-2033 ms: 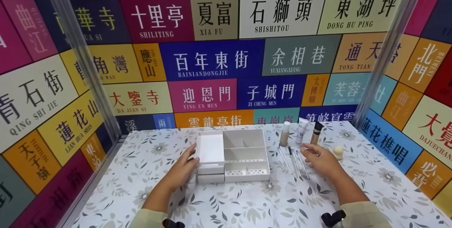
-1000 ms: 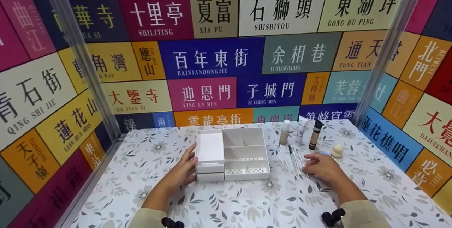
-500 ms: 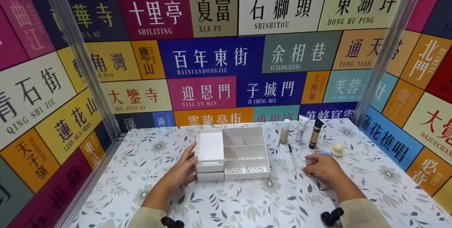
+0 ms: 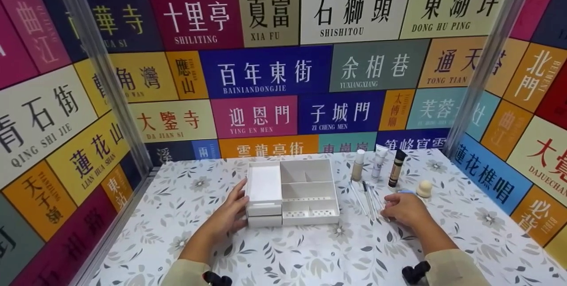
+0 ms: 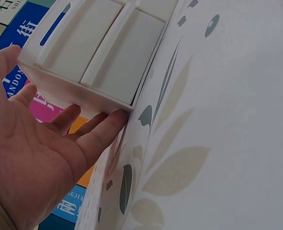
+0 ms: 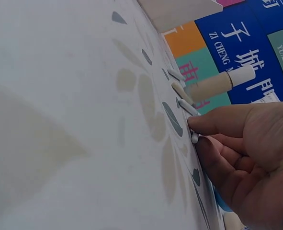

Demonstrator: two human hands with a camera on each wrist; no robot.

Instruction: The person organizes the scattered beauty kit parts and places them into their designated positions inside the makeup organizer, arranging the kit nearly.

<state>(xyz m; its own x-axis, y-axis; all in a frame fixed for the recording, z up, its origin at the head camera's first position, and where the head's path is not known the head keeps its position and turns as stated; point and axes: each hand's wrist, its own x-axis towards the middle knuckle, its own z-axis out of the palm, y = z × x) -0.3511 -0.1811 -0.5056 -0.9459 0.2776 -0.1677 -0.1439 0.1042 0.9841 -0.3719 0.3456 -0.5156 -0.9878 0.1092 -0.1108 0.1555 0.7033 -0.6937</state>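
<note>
Bright wall panels bearing place names rise on the left, the far side and the right of a bench spread with a leaf-printed cover. At the left, the person's left hand rests its extended fingers against the left side of a white organiser, gripping nothing; its drawer fronts look pushed in. Right of the organiser, a beige bottle with a white cap stands on the far part of the bench, and nearer lie several slim sticks, probably brushes. Next come a white tube and a dark-capped tube, both upright. Nearer than these, the right hand appears to pinch the white end of one stick between thumb and forefinger, low at the bench surface. A blue item, mostly hidden, lies behind that hand, and farther right sits a pale sponge. Judging by this, the work seems barely begun: one stick is grasped but not yet lifted, while the other loose items remain outside the organiser.
</note>
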